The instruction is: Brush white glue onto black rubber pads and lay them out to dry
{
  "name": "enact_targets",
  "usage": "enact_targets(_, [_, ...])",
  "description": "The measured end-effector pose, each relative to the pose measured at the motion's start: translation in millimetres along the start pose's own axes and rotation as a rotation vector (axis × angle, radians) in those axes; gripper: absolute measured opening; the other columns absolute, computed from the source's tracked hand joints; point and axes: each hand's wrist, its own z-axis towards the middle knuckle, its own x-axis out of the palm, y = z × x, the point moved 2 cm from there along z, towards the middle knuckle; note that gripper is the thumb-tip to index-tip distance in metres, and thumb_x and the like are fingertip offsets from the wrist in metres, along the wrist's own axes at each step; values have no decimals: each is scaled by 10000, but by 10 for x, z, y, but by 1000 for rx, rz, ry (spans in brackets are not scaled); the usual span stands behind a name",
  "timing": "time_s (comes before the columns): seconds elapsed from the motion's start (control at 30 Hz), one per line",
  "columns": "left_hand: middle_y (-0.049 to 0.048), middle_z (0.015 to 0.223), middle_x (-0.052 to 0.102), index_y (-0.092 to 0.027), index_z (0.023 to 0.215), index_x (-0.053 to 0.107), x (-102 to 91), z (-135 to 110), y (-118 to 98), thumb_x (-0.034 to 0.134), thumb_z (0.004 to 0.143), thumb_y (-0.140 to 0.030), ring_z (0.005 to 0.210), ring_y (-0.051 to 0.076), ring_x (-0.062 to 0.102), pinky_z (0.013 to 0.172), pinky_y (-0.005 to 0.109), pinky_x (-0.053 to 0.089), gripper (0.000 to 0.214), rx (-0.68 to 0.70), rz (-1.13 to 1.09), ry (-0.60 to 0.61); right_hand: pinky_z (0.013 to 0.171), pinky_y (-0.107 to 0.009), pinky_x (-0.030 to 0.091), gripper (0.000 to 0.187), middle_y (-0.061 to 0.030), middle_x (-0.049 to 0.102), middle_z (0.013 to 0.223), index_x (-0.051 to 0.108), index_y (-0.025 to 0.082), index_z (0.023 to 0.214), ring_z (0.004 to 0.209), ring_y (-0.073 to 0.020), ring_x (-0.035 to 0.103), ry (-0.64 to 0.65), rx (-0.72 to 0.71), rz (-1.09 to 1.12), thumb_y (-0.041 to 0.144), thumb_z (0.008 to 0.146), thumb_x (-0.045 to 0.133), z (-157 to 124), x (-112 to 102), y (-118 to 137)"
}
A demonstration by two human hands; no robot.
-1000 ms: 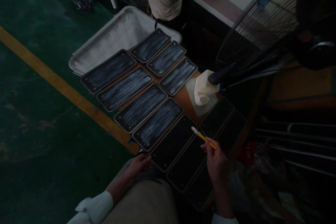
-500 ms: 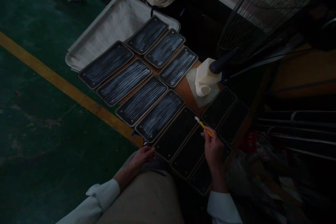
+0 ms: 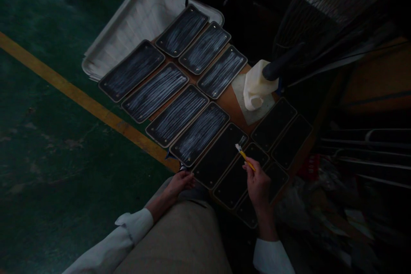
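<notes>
My right hand (image 3: pixel 257 182) is closed around a yellow-handled brush (image 3: pixel 244 154). Its pale bristles touch a dark rectangular panel (image 3: pixel 216 159) near the far end, beside a short whitish streak. At this panel's near left corner, my left hand (image 3: pixel 181 183) is closed with its fingertips on the edge. Several panels farther away, such as the neighbouring streaked panel (image 3: pixel 199 134), bear whitish brush strokes. Panels nearer my right hand, including the plain panel (image 3: pixel 239 180), look plain black. A whitish plastic container (image 3: pixel 257 83) with a cut opening stands on a pale sheet (image 3: pixel 239 90).
A brown board (image 3: pixel 229 105) lies under the panels. Beyond it sits a white plastic crate (image 3: pixel 112 36). A wire fan guard (image 3: pixel 308 21) stands at upper right, with plastic bags (image 3: pixel 295 209) at lower right. A yellow line (image 3: pixel 80 100) crosses the green floor.
The brush has moved a short way along the panel toward me, and a whitish streak now shows near its far end. My left hand keeps to the panel's corner. The camera view has shifted slightly.
</notes>
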Motion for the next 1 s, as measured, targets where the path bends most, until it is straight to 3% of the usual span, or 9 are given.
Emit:
enact_targets(0.3, [42, 709, 682, -131, 842, 612, 31, -69, -74, 824, 696, -465, 596, 134, 652, 561, 232, 494, 421, -23, -7, -4, 764, -278, 604, 265, -58, 767, 1022, 648, 210, 1144, 877, -177, 751, 254, 37, 100, 325, 1000, 458, -1073, 150, 517])
enact_targets(0.4, [45, 710, 681, -133, 832, 611, 28, -61, -72, 821, 712, -444, 599, 132, 652, 559, 226, 489, 394, -39, -6, -13, 763, -276, 608, 260, -42, 769, 1017, 661, 229, 1125, 876, -176, 751, 327, 59, 142, 318, 999, 451, -1231, 130, 615])
enact_targets(0.5, [46, 722, 684, -128, 858, 620, 18, -40, -53, 816, 717, -453, 605, 130, 653, 564, 223, 491, 405, -30, -3, -6, 746, -266, 606, 256, -40, 772, 991, 658, 231, 1127, 842, -170, 753, 281, 74, 135, 334, 997, 463, -1076, 58, 555])
enact_targets(0.8, [41, 723, 690, -136, 857, 603, 5, -50, -30, 847, 658, -481, 615, 139, 658, 573, 234, 490, 468, -16, -18, 6, 826, -315, 571, 300, -79, 762, 1020, 637, 201, 1173, 913, -194, 737, -21, -29, -16, 385, 989, 488, 163, -23, 28])
enact_targets(0.9, [44, 726, 687, -136, 855, 605, 12, -64, -41, 840, 668, -479, 624, 147, 661, 585, 247, 496, 456, -8, -16, -2, 824, -326, 570, 318, -88, 756, 1049, 643, 201, 1167, 914, -198, 734, -44, -35, -52, 403, 994, 469, 360, 51, -55])
enact_targets(1.0, [43, 733, 687, -140, 854, 604, 19, -75, -52, 830, 682, -471, 629, 147, 662, 596, 250, 501, 437, -10, -13, 3, 813, -324, 570, 323, -97, 744, 1087, 645, 190, 1160, 922, -199, 730, -35, -52, -67, 397, 1000, 456, 378, 134, -52])
